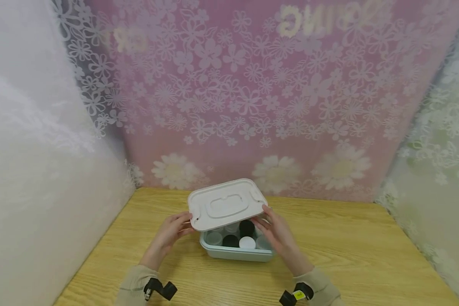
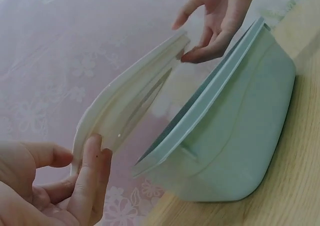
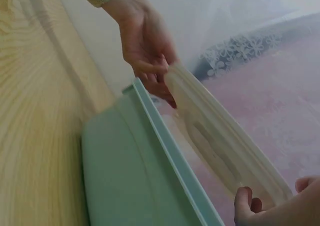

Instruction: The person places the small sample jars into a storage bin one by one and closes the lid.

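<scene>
A white rectangular lid (image 1: 227,205) with rounded corners is held up, tilted, above a pale green box (image 1: 239,254) on the table. My left hand (image 1: 172,231) pinches its left end, thumb on the outer face and fingers beneath, as the left wrist view shows. At the other end, my right hand (image 1: 275,231) grips the edge the same way. Inside the box stand several round-topped containers: a white one (image 1: 247,242), black ones (image 1: 230,241) and clear ones (image 1: 214,238). The lid hides the back part of the box.
The box stands on a yellow wood-grain table (image 1: 348,246). A pink flowered curtain (image 1: 233,93) hangs behind it, with a white sheet (image 1: 42,148) at the left and a pale floral one (image 1: 440,178) at the right. Both wrists wear black straps.
</scene>
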A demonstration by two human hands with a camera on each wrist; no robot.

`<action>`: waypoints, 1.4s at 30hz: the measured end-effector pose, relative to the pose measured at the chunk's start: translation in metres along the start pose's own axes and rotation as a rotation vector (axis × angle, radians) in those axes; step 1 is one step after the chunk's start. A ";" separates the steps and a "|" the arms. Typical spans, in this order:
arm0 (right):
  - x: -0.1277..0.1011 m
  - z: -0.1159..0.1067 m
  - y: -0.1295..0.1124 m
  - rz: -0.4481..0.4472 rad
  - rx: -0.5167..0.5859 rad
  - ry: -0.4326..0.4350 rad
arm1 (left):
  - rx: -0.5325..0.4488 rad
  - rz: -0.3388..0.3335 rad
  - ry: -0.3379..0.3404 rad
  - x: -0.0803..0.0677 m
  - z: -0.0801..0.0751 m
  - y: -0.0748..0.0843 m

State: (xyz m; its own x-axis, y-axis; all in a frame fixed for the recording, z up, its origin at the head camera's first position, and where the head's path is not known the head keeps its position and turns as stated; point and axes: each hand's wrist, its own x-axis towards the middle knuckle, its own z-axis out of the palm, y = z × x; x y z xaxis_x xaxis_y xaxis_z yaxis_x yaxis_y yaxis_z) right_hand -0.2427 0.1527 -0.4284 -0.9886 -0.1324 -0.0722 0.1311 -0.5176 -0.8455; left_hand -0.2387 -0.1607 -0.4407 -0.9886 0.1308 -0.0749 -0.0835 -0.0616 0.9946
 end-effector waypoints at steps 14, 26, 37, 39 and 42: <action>0.008 -0.045 -0.042 0.090 -0.310 -0.189 | 0.088 -0.012 -0.132 0.003 -0.017 0.003; 0.009 -0.053 -0.053 0.065 -0.495 -0.230 | 0.171 -0.001 -0.163 0.006 -0.013 0.008; 0.006 -0.046 -0.056 -0.055 -0.534 -0.135 | 0.176 0.053 -0.120 0.010 -0.008 0.015; 0.006 -0.045 -0.057 -0.078 -0.551 -0.122 | 0.172 0.055 -0.102 0.011 -0.006 0.017; 0.006 -0.043 -0.058 -0.112 -0.587 -0.105 | 0.161 0.055 -0.073 0.012 -0.002 0.019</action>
State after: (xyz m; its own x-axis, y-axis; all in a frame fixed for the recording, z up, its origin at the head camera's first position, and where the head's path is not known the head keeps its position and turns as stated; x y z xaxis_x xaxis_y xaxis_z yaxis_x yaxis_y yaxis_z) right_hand -0.2593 0.2183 -0.4028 -0.9774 -0.2023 0.0615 -0.0659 0.0152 -0.9977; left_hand -0.2522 -0.1625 -0.4231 -0.9788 0.2037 -0.0209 -0.0031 0.0876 0.9961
